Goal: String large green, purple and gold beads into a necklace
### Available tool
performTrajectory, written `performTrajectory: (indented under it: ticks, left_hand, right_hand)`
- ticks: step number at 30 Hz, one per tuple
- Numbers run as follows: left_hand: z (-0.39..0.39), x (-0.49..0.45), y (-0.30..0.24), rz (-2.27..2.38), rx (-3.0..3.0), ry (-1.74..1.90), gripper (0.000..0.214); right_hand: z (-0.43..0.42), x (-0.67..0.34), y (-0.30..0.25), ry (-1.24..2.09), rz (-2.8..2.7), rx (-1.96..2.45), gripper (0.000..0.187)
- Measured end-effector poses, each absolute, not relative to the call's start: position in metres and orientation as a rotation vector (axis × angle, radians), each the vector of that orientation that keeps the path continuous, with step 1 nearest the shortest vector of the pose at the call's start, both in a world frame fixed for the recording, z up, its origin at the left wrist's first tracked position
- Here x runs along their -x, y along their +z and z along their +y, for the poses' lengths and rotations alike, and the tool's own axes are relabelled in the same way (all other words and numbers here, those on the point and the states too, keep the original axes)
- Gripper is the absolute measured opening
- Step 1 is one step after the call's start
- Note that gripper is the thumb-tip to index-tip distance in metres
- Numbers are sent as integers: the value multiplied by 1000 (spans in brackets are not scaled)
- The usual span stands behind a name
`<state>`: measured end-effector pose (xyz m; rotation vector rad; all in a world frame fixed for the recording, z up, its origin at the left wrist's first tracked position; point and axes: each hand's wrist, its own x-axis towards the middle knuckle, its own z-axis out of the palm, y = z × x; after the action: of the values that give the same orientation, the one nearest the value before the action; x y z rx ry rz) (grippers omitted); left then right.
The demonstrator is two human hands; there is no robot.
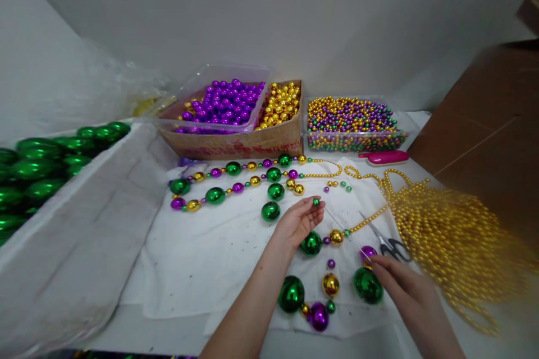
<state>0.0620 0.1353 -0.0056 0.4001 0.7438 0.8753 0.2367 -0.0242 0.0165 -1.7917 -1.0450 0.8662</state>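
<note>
the small green bead [315,201] sits pinched at the tips of the left hand [297,223], held a little above the white cloth [202,258] that covers the middle of the table [160,334]. it looks like hollow plastic with a shiny metallic skin, so it is probably very light, hard and slippery, and apt to roll away or pop out of a loose pinch. the best hold is a gentle fingertip pinch across its sides, which leaves the hole free; i cannot make out the hole here. the left forearm comes in from the bottom edge and slants up and to the right, the palm is turned partly up and the fingers [309,212] are curled closed on the bead. the right hand [404,291] lies low over the cloth at the lower right, back of the hand up, and its fingertips [379,265] are drawn together on what seems to be the near end of a thin needle [345,231], which slants up and left toward the bead; it is too fine to be sure of the grip. a needle that thin would be stiff but springy and easy to lose, so it is best held close to its end. just beside these fingertips lie a purple bead [368,252] and a large green ball [368,285], with the scissors [391,245] right behind. a partly strung strand [336,236] runs between the two hands toward the heap of gold bead strings [455,235].
</note>
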Motion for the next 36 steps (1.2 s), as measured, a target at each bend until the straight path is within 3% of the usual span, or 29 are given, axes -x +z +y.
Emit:
performTrajectory:
  ticks: [21,28,36]
  left_hand:
    - [120,-53,-3,738,-459,934,10]
    - [104,-65,0,697,-671,771,33]
    - [146,-54,-14,1138,-1148,902,8]
  right_hand:
    - [-27,-224,22,920,-1060,1764,30]
    - [-10,-207,10,1057,-957,1594,31]
    - [-9,-220,-6,1358,-550,1364,34]
